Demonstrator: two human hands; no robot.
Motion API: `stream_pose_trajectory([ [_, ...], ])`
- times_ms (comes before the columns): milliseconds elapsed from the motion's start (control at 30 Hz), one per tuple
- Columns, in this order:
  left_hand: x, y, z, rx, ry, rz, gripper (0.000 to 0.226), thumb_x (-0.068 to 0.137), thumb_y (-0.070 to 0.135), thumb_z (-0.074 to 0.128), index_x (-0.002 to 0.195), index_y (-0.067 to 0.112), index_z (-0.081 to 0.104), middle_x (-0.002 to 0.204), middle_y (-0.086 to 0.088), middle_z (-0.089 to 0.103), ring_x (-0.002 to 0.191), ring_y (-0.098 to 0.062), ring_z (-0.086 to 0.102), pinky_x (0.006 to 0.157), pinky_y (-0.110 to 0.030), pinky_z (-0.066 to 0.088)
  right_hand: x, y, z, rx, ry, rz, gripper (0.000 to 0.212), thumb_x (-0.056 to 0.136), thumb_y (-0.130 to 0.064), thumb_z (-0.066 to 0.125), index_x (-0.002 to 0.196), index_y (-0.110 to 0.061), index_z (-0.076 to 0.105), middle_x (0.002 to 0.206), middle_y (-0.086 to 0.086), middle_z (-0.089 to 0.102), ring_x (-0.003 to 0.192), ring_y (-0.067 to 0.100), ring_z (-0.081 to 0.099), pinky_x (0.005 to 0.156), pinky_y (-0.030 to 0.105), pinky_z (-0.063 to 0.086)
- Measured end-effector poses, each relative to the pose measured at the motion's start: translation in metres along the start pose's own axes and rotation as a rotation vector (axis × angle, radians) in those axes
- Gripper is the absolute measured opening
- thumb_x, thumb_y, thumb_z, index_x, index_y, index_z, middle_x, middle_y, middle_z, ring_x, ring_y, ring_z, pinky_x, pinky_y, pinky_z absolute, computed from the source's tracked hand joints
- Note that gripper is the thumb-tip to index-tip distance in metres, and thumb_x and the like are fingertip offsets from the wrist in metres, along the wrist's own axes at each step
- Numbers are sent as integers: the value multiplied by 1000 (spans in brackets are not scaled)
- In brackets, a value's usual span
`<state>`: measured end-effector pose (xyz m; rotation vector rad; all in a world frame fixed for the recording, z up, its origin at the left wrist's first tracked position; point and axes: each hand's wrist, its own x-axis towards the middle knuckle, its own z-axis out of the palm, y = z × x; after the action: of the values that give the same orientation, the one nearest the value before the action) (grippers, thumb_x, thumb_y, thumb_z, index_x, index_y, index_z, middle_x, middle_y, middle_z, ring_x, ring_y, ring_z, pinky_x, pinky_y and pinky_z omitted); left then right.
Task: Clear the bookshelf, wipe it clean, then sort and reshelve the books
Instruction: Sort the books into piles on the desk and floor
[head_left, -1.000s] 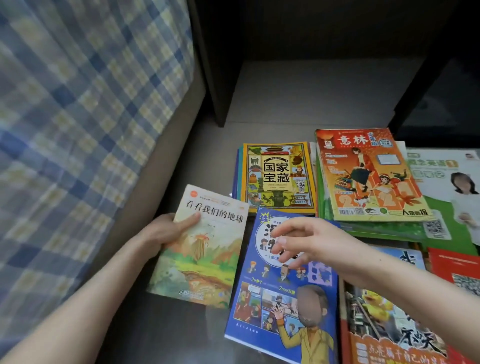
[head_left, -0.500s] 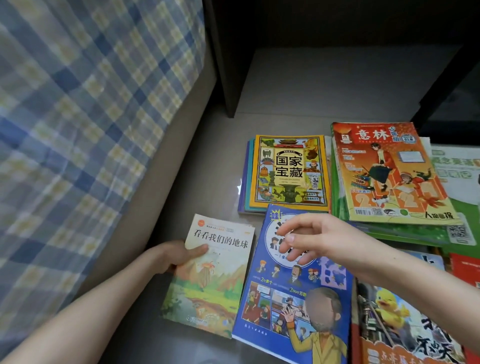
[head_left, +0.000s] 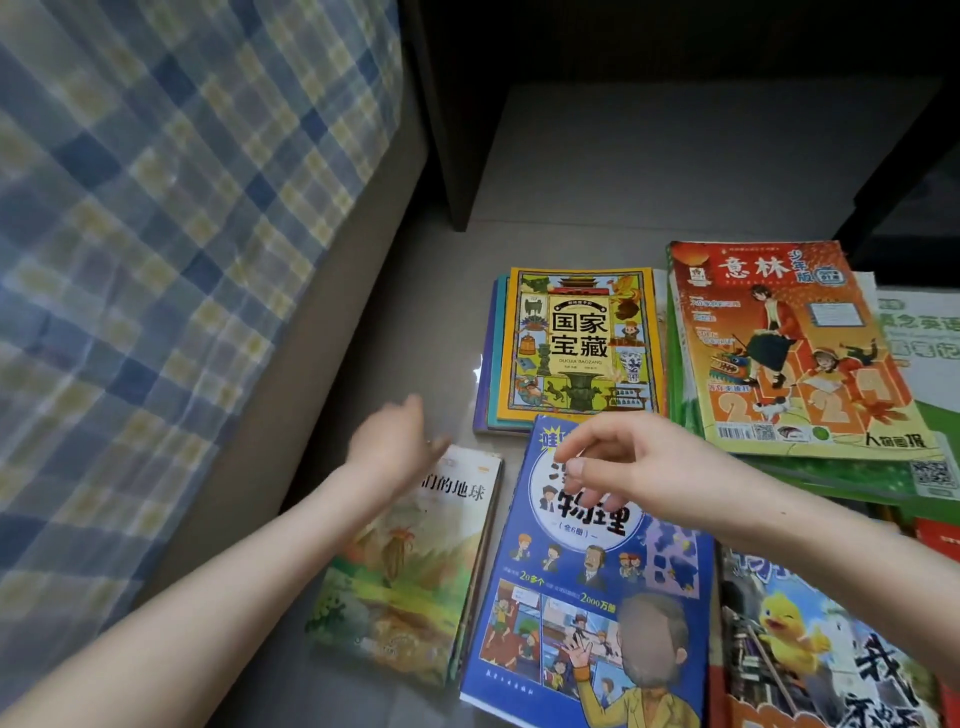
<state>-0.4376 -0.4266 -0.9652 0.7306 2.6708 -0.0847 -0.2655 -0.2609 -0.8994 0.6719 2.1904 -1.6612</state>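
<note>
While the right grip (head_left: 623, 462) hovers loosely curled and empty over the blue comic book (head_left: 587, 597), the blurred left grip (head_left: 395, 441), open-fingered, overlaps the green paperback (head_left: 410, 587) reading 的地球.

Dim, soft light; motion-blurred left hand (head_left: 395, 441)

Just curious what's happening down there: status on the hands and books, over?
Left hand blurred over top corner of earth book, fingers look loose. Right hand empty above blue physics book. Nothing between hands and books.

Colourful books (head_left: 576, 343) lie flat (covers up) before the dark bookshelf (head_left: 441, 156).
</note>
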Motion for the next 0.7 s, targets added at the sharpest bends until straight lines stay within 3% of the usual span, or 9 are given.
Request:
stream_pose_trajectory([
  [133, 5, 44, -39, -144, 99, 146, 47, 92, 52, 52, 125, 18, 51, 114, -4, 61, 101, -21, 59, 78, -32, 48, 8, -17, -24, -18, 42, -21, 10, 95, -19, 57, 97, -23, 65, 86, -1, 72, 74, 5, 69, 72, 28, 57],
  [233, 10, 69, -77, -278, 196, 231, 38, 92, 50, 53, 116, 20, 58, 106, 0, 64, 95, -20, 61, 79, -35, 52, 2, -43, -58, -12, 117, -68, 11, 94, -19, 57, 95, -25, 66, 84, -3, 73, 74, 4, 68, 65, 18, 53],
  [333, 11, 89, -128, -391, 304, 264, 26, 92, 42, 55, 103, 20, 61, 98, 2, 65, 92, -19, 62, 77, -34, 49, -14, -80, -94, 57, 245, -94, 10, 92, -17, 59, 93, -23, 67, 82, -6, 73, 74, 4, 68, 65, 16, 51],
  [433, 3, 112, -214, -448, 414, 335, 17, 92, 36, 56, 91, 20, 59, 90, 5, 63, 88, -19, 61, 72, -33, 45, -46, -153, -138, 138, 350, -115, 12, 92, -13, 59, 88, -18, 68, 78, -3, 73, 71, 9, 67, 62, 18, 50],
  [567, -15, 134, -332, -477, 498, 404, 18, 92, 32, 55, 103, 20, 62, 96, 4, 64, 89, -18, 62, 77, -33, 47, -86, -253, -183, 197, 438, -103, 13, 94, -10, 56, 90, -8, 68, 78, 9, 72, 64, 10, 65, 58, 18, 51],
  [700, -42, 142, -460, -537, 538, 465, 14, 91, 29, 57, 100, 19, 64, 92, 3, 64, 84, -18, 62, 75, -34, 48, -137, -364, -224, 204, 479, -120, 13, 95, -16, 56, 92, -13, 69, 78, 3, 73, 70, 9, 67, 65, 21, 54],
])
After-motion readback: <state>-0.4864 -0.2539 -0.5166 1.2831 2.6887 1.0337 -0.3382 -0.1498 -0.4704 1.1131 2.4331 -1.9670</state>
